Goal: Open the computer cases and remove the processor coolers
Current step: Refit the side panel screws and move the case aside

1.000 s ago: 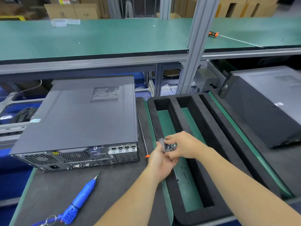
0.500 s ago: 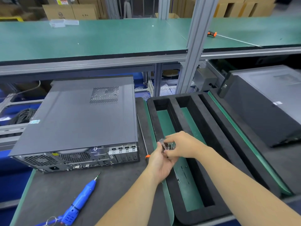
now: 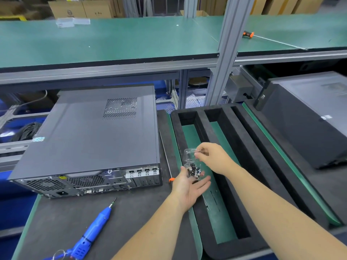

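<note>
Head view, left hand (image 3: 189, 186) cradling screw box (image 3: 193, 168), right hand (image 3: 212, 156) pinching lid

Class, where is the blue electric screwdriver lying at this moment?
In the head view, the blue electric screwdriver lies at lower left on the dark mat, in front of the closed computer case, untouched by either hand.

The screws (image 3: 194, 170) in the clear box (image 3: 190, 158) are too tiny to count, and the left hand (image 3: 189, 186) under it covers the box's base. Right hand (image 3: 212, 158) at 1 o'clock of that hides part of the lid. Blue driver (image 3: 90, 235) runs off the bottom edge at 7 o'clock. Second case (image 3: 309, 117) is cut off at 3 o'clock.
</note>
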### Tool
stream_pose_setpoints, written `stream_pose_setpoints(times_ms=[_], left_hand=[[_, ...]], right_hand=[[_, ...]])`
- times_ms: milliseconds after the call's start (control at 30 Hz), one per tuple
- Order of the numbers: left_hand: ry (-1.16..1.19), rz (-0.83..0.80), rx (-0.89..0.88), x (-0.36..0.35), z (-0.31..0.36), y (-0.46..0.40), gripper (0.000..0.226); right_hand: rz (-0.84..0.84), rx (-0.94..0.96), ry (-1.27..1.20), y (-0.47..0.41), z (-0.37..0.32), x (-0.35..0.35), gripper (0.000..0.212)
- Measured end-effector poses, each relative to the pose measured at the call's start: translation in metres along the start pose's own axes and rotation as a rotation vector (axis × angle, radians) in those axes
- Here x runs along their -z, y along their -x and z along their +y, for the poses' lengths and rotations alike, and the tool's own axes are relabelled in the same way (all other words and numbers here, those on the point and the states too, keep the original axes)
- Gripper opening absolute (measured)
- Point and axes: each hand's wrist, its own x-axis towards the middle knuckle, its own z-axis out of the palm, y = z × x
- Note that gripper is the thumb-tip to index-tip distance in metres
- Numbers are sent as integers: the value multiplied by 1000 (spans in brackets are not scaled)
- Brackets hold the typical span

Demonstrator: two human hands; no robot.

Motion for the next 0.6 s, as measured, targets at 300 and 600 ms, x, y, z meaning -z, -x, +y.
stream_pose_setpoints(times_ms=[300, 600], left_hand=[[-818, 297, -395, 1, 0, -11, 35], [-1496, 356, -616, 13, 17, 6, 21]], right_hand=[[43, -113, -232, -6, 24, -29, 13], [19, -108, -143, -23, 28, -38, 15]])
